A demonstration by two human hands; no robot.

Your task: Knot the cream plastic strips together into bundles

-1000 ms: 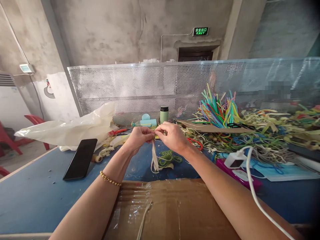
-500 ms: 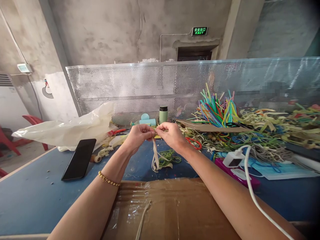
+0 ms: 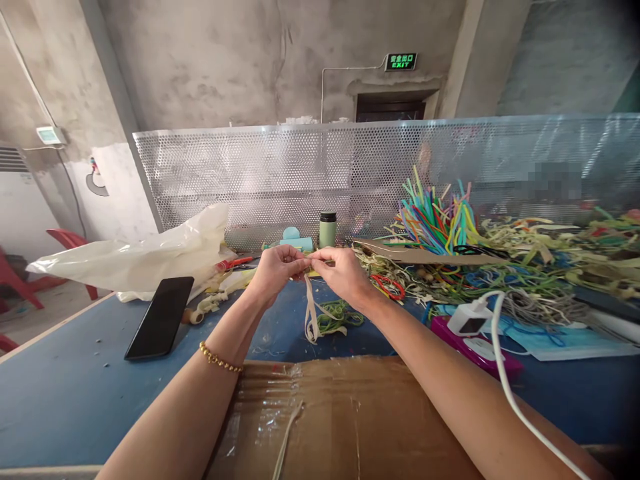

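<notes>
My left hand [image 3: 280, 272] and my right hand [image 3: 341, 273] meet fingertip to fingertip above the blue table, both closed in a pinch. From between them a cream-coloured flat strip [image 3: 311, 310] hangs in a loop down toward the table. The part at the fingertips is mostly hidden by the fingers. Just behind and right of the hanging strip lies a small tangle of green cords [image 3: 340, 317]. Nearer to me, a taped cardboard box [image 3: 325, 413] lies under my forearms, with another pale strip [image 3: 287, 437] on top.
A black phone [image 3: 160, 319] and a plastic bag [image 3: 150, 257] are at left. A green bottle [image 3: 327, 230] stands behind my hands. Colourful strips [image 3: 435, 217], tangled cords [image 3: 540, 307], a white charger [image 3: 469, 317] with cable and a blue face mask [image 3: 565, 341] occupy the right.
My right fingers have shifted slightly left, closer against the left fingertips. The cream strip still hangs from the pinch. The view has moved very slightly.
</notes>
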